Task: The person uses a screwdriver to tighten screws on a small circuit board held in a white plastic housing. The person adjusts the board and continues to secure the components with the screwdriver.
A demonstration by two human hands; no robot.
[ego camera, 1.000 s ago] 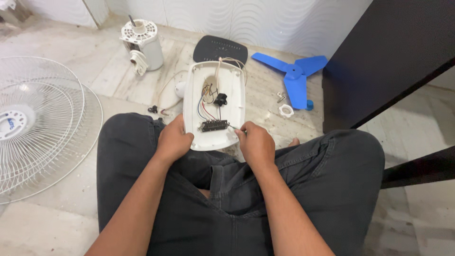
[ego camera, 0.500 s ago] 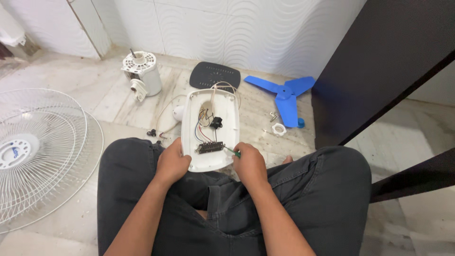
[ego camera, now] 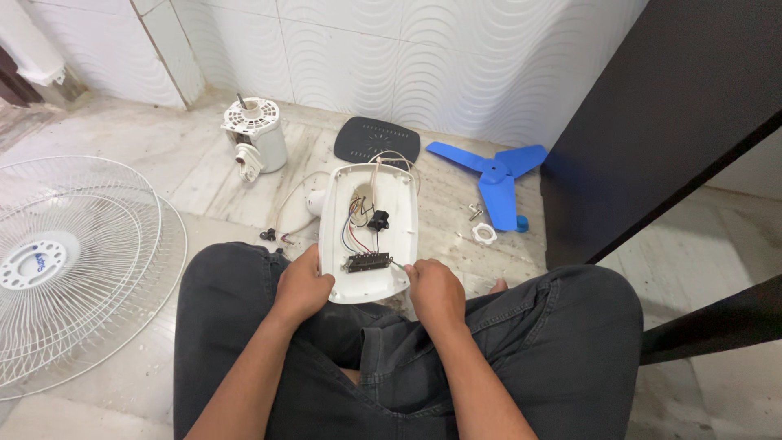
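Observation:
A white oval fan-base housing (ego camera: 397, 213) lies open side up on the floor against my crossed legs. Inside it are coloured wires, a small black part (ego camera: 379, 220) and a dark switch strip (ego camera: 368, 261). My left hand (ego camera: 303, 287) grips the housing's near left edge. My right hand (ego camera: 436, 295) is closed around a thin tool, probably a screwdriver, whose tip (ego camera: 397, 265) touches the right end of the switch strip.
A white fan motor (ego camera: 259, 140) stands at the back left. Beside it lies a dark oval cover (ego camera: 376, 140). On the right are a blue fan blade (ego camera: 498, 175), a white nut (ego camera: 484, 235) and a dark cabinet (ego camera: 652, 122). Wire fan grilles (ego camera: 73, 261) lie left.
My head has tilted up, so more of the tiled wall shows. Both hands stay on the housing in nearly the same spots.

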